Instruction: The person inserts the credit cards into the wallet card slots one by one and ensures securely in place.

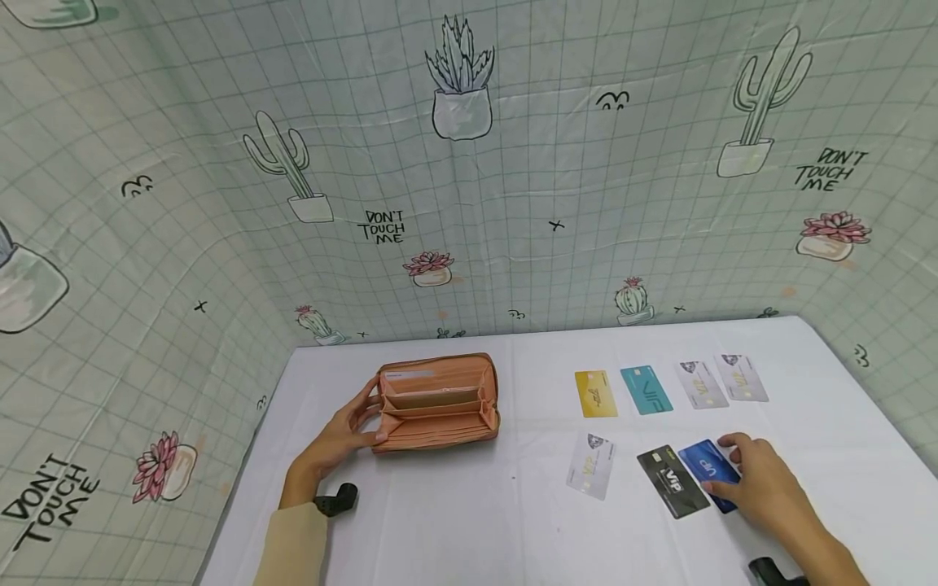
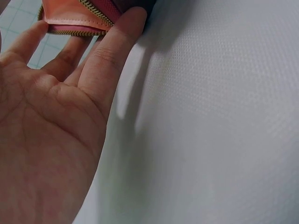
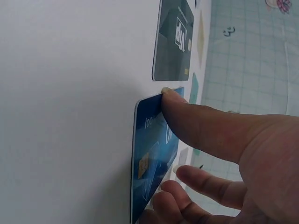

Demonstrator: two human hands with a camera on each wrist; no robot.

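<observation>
The right hand (image 1: pixel 762 484), at the lower right of the head view, pinches the blue card (image 1: pixel 709 467) across its width: the thumb presses the edge nearest the black card (image 1: pixel 672 482), and the curled fingers meet the opposite edge. The blue card lies between thumb and fingers, slanted, and the right wrist view shows a narrow gap between it and the black card. At the centre left, the left hand (image 1: pixel 340 431) grips the tan wallet (image 1: pixel 440 411) by its left side, thumb at the lower left corner and the other fingers spread along the edge behind. The wallet stands unzipped, its compartments facing the viewer. Left of the black card lies a white card (image 1: pixel 590 466); above, from left to right, run a yellow card (image 1: pixel 596 394), a teal card (image 1: pixel 647 390) and two pale cards (image 1: pixel 701 384). All rest on the white tabletop (image 1: pixel 528 521), before a cactus-printed cloth (image 1: pixel 513 187).
</observation>
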